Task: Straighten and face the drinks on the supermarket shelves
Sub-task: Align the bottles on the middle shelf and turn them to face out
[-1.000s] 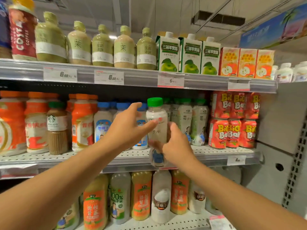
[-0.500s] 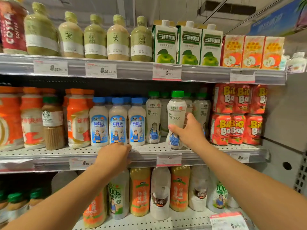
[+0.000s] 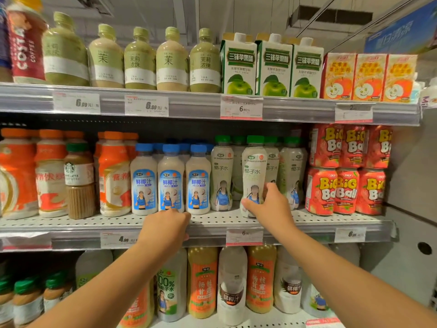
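A bare strip of middle shelf (image 3: pixel 307 220) fronts tightly packed green-capped bottles (image 3: pixel 293 171).

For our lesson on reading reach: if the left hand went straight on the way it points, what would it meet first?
Probably the middle blue-capped bottle: the left hand rests at the shelf edge just below it, though depth is unclear.

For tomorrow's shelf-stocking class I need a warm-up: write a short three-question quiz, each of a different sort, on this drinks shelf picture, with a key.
1. True or false: the right hand grips a green-capped bottle on the middle shelf.
2. What does the left hand rest on? A) a blue-capped bottle B) the middle shelf's front edge C) a carton
3. Fill in: the green apple cartons stand on the ___ shelf.

Key: 1 true; 2 B; 3 top.
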Tool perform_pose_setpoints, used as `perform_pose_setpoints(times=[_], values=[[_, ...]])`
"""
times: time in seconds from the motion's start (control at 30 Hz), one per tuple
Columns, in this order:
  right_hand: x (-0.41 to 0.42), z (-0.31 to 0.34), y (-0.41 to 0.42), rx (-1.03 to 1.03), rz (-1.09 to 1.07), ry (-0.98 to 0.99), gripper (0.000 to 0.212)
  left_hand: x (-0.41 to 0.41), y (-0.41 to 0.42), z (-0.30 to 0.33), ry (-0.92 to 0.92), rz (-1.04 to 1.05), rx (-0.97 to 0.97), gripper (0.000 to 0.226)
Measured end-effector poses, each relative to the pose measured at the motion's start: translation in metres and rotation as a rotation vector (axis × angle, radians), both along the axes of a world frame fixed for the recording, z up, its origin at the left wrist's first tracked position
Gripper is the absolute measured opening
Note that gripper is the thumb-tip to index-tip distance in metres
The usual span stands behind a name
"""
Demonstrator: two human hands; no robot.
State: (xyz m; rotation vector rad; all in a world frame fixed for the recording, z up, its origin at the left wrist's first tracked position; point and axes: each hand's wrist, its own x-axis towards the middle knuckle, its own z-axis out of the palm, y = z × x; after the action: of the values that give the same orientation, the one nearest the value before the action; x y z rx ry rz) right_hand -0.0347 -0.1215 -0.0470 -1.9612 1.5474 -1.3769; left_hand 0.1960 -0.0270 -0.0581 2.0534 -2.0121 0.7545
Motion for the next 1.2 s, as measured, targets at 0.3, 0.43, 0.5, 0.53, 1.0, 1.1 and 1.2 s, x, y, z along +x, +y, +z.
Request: perform_pose_setpoints(times=[0.3, 0.43, 0.5, 0.53, 1.0, 1.1, 1.2], values=[[0.022, 0.001, -0.011, 0.011, -0.114, 0.162, 0.038, -0.001, -0.002, -0.001, -0.021, 0.024, -0.022, 0.023], [0.028, -0.003, -0.014, -0.035, -0.140, 0.131, 0.040, -0.001, -0.003, -0.004, -0.011, 0.027, -0.037, 0.021], [0.031, -0.007, -0.014, -0.052, -0.193, 0.133, 0.037, -0.001, -0.003, -0.006, -0.010, 0.030, -0.044, 0.020], [0.032, -0.009, -0.015, -0.066, -0.224, 0.148, 0.036, -0.002, -0.003, -0.006, -0.011, 0.033, -0.047, 0.020], [0.017, -0.040, 0.007, -0.433, -0.018, 0.105, 0.026, -0.007, 0.006, -0.029, 0.117, -0.010, -0.181, 0.027], [-0.006, -0.071, 0.014, -0.593, 0.112, 0.321, 0.026, -0.006, 0.010, -0.042, 0.144, -0.084, -0.261, 0.034], [-0.015, -0.076, 0.013, -0.567, 0.155, 0.386, 0.031, -0.004, 0.008, -0.051, 0.139, -0.089, -0.310, 0.040]])
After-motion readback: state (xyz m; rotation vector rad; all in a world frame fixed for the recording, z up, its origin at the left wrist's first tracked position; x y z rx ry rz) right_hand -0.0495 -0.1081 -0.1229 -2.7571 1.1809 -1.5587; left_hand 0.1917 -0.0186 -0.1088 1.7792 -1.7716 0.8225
